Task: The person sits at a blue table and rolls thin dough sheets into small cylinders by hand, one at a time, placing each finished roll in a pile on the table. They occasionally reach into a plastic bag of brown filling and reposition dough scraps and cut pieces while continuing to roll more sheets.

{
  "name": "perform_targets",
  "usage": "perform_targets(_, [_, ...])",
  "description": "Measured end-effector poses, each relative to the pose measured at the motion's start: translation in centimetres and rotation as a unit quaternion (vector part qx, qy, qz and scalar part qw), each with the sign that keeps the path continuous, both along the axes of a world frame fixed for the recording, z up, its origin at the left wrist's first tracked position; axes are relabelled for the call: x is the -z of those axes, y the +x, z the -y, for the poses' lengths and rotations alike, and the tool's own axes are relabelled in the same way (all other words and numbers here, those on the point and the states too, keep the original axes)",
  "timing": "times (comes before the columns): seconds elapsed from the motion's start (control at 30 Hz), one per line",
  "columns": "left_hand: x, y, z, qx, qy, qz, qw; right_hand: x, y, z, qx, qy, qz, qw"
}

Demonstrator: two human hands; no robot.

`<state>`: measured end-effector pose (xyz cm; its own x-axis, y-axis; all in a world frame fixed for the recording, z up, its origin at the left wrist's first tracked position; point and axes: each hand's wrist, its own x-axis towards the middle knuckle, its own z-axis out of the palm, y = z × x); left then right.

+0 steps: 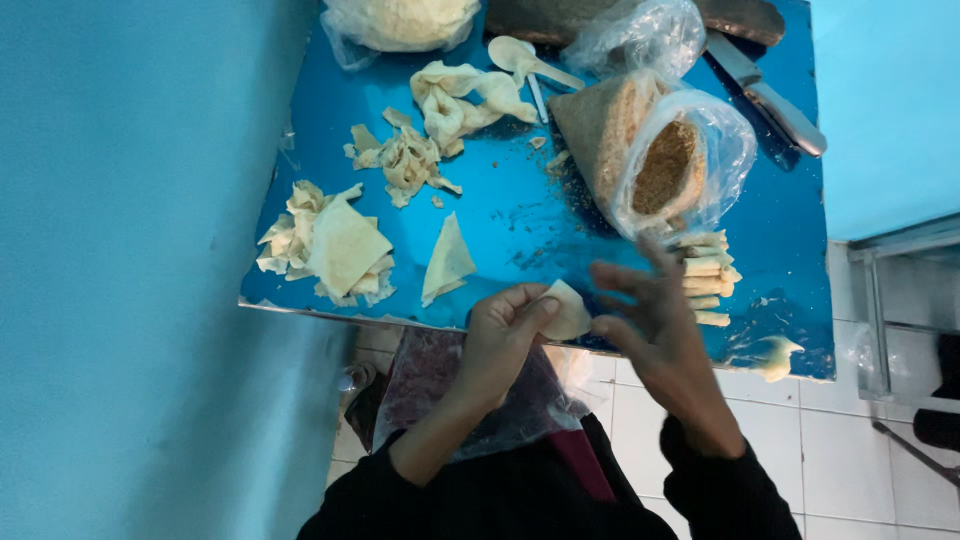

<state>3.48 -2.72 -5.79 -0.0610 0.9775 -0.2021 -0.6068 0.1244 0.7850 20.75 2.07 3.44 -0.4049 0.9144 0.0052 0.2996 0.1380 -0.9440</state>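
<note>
My left hand [500, 330] grips a small pale folded pastry wrapper [566, 310] at the near edge of the blue table [520, 215]. My right hand [655, 320] is beside it with fingers spread, thumb touching the wrapper's right side. A row of rolled pastry sticks [708, 280] lies just behind my right hand. A clear bag of brown crumbs [665, 165] stands past them. A triangular folded wrapper [447, 262] lies left of my hands.
Piles of pastry scraps [330, 245] and torn dough [410, 155] sit to the left. A pale spoon [520, 58] and a knife [765, 95] lie at the back, with a bag of dough [400, 22]. A blue wall [130, 250] runs along the left; white floor tiles [830, 450] lie below.
</note>
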Motion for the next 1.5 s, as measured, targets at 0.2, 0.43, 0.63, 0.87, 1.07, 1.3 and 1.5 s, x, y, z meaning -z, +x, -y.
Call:
perform_targets(0.2, [-1.8,0.2,-0.4,-0.003,0.035,-0.126,0.991,1.9,0.7,-0.3,0.041,-0.083,-0.037,0.995])
perform_targets(0.43, [-3.1,-2.6,1.7,-0.088,0.281,-0.696,0.655,0.5,1.8,-0.5,0.009,0.220,0.199,0.955])
perform_targets(0.63, [-1.3,-3.4,1.0,-0.044,0.374,-0.727,0.574,1.5,0.3,-2.1,-0.110,0.252,0.254,0.927])
perform_targets(0.87, [0.1,-4.3,1.1,-0.044,0.398,-0.717,0.570,1.9,-0.7,-3.2,-0.112,0.450,0.455,0.760])
perform_targets(1.07, [0.2,-4.1,1.1,-0.045,0.397,-0.715,0.573,0.9,0.0,-2.5,-0.118,0.473,0.486,0.725])
perform_targets(1.3, [0.6,-3.6,0.9,-0.057,0.402,-0.702,0.585,-3.1,2.7,-4.4,-0.012,0.409,0.359,0.839])
perform_targets(1.5, [0.3,-3.0,0.8,-0.061,0.405,-0.691,0.596,-3.3,2.0,-12.1,-0.027,0.363,0.359,0.859])
